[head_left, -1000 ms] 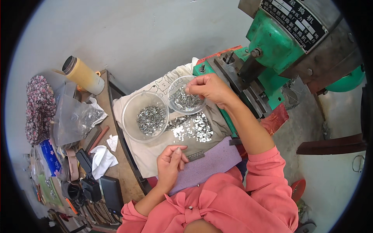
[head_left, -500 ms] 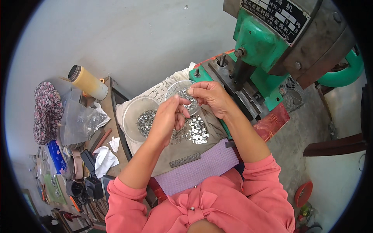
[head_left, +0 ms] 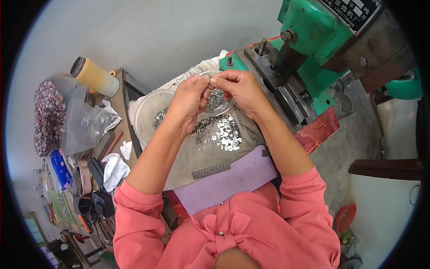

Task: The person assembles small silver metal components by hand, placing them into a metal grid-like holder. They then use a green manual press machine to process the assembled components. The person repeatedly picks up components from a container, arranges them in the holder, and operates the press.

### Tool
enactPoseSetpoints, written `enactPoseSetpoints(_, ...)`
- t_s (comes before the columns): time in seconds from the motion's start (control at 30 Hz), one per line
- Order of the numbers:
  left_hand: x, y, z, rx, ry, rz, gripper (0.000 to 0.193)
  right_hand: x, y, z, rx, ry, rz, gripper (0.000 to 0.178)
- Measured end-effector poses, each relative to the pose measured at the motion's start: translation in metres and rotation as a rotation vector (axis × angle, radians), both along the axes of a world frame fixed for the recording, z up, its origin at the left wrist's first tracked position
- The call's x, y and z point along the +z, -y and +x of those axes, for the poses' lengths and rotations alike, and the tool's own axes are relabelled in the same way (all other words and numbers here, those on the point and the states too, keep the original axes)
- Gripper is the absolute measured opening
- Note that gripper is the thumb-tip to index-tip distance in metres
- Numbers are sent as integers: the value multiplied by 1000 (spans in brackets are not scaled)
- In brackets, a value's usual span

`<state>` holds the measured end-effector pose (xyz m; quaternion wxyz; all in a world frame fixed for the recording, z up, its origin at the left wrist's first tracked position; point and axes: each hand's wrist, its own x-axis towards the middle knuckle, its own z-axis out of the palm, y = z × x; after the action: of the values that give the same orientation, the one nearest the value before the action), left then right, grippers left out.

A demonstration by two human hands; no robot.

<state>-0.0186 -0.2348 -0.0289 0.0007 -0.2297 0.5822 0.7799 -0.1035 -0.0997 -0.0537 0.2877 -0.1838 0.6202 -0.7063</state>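
My left hand (head_left: 187, 99) and my right hand (head_left: 243, 91) meet fingertip to fingertip above a small clear round tub (head_left: 227, 110). Both are pinched closed; whatever sits between the fingers is too small to make out. Small silvery metal pieces lie in that tub, partly hidden by my hands. A larger clear round tub (head_left: 135, 122) stands to the left, my left forearm covering part of it and its metal bits. In front, a pile of shiny flat metal pieces (head_left: 229, 133) rests on a grey-brown cloth (head_left: 179, 172), with darker small pieces (head_left: 202, 127) beside it.
A slotted metal strip (head_left: 211, 170) lies near a purple mat (head_left: 237, 183). To the right stands a green press (head_left: 313, 27) with a steel bed. At left, a cluttered bench holds a yellow bottle (head_left: 96, 77), a plastic bag (head_left: 83, 130) and white tissue (head_left: 115, 171).
My hands have come together, the left fingers closing from a looser spread to meet the right fingertips. The whole view has shifted somewhat, with the press now farther right.
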Motion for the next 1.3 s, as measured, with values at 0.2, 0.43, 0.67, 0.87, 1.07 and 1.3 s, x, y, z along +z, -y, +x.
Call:
enactPoseSetpoints(0.2,-2,13,-8,-50,1,-226,20,-5,1,-1,24,11,70,24)
enactPoseSetpoints(0.43,0,17,-9,-82,-22,-233,17,5,2,5,-5,55,12,30)
enactPoseSetpoints(0.67,5,17,-8,-169,-115,-12,17,5,1,4,-36,126,-151,25)
enactPoseSetpoints(0.87,11,26,-4,-292,-133,219,23,8,0,7,-16,216,-289,21)
enactPoseSetpoints(1.07,8,7,-9,-102,-124,-2,29,1,6,3,-76,190,-255,19)
enactPoseSetpoints(1.3,2,9,-11,-138,-86,-359,33,-2,5,2,-195,-29,-65,19)
